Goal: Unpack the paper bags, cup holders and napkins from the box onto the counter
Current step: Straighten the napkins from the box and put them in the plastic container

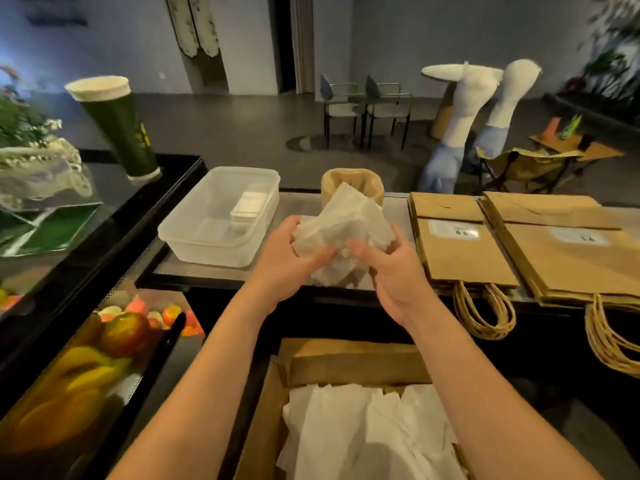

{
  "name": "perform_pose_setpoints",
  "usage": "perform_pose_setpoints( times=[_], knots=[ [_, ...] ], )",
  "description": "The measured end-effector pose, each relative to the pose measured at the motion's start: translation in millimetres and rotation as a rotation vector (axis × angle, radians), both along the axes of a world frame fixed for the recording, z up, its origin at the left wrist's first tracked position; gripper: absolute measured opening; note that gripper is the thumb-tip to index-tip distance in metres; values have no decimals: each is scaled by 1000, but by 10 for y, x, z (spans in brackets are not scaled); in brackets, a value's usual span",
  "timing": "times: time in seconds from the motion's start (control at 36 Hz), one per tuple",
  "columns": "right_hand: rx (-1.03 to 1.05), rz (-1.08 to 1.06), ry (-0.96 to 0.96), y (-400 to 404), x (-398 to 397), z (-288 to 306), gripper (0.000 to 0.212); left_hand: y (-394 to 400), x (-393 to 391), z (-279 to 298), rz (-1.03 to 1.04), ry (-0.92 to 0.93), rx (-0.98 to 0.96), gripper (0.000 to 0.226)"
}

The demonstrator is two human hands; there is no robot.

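Observation:
Both hands hold one loose bundle of white napkins [346,223] just above the steel counter [298,202]. My left hand [294,258] grips its left side and my right hand [391,268] grips its right side. Behind the bundle stands a stack of tan pulp cup holders [360,178]. Two stacks of flat brown paper bags [460,251] [575,258] lie on the counter to the right, their twisted handles hanging over the front edge. The open cardboard box [325,365] sits below my arms with more white napkins [367,431] inside.
A clear plastic tub [194,233] holding a small white stack sits left of the bundle. Further left, a tall dark green cup [121,126] stands on a black glass display case [114,209] with fruit [124,334] inside. Chairs and a round table stand beyond the counter.

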State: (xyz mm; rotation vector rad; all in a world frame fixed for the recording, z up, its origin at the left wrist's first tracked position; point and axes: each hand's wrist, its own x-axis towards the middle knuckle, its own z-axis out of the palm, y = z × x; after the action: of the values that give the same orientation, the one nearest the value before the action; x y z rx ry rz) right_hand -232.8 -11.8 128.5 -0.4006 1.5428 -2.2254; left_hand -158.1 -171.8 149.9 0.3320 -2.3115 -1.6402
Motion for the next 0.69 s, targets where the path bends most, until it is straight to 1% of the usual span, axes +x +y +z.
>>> perform_pose_setpoints(
  times=[0.06,0.11,0.17,0.19,0.25,0.36,0.5,0.53,0.56,0.61,0.64,0.69],
  knots=[
    [134,14,37,13,-142,-30,69,-117,-105,27,-44,-13,-132,43],
    [276,14,107,15,-264,-78,65,-208,-219,11,-78,-18,-271,43],
    [389,4,177,-1,-350,-120,64,-259,-330,-24,-93,-8,-359,50],
    [435,-9,208,-12,-379,-136,66,-270,-377,-54,-97,-4,-373,56],
    [489,-33,252,-32,-417,-167,68,-269,-437,-134,-105,9,-324,67],
    [497,-19,316,-53,-426,-235,69,-220,-445,-366,-77,34,-105,77],
    [487,-39,363,-107,-436,-222,63,-170,-431,-453,19,128,-31,81],
    [485,-29,375,-109,-438,-222,63,-172,-424,-456,34,154,-64,81],
    [490,-19,390,-109,-445,-234,62,-174,-420,-453,48,180,-148,79],
    [507,-7,415,-97,-451,-256,62,-181,-415,-457,61,208,-401,76],
    [510,-2,423,-89,-454,-265,63,-185,-415,-457,58,199,-506,72],
    [509,8,446,-82,-452,-278,64,-181,-419,-450,51,160,-654,64]
  ],
)
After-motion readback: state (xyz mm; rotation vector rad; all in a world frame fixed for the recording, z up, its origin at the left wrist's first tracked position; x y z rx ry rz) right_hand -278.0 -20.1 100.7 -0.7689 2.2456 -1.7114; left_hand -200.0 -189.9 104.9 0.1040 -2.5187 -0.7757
